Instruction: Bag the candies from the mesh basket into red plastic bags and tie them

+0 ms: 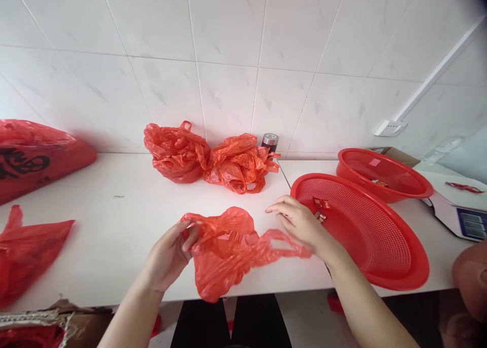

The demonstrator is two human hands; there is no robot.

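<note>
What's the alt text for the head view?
A left hand holds a thin red plastic bag at a white table, the right hand raised beside it. Behind, bunched red bags sit by a tiled wall; two red baskets stand on the right.

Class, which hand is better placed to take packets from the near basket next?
Probably the right hand: nearer the basket and seemingly empty, while the left hand grips the bag.

Open tabletop flanks the left hand; a perforated red basket obstructs rightward.
</note>
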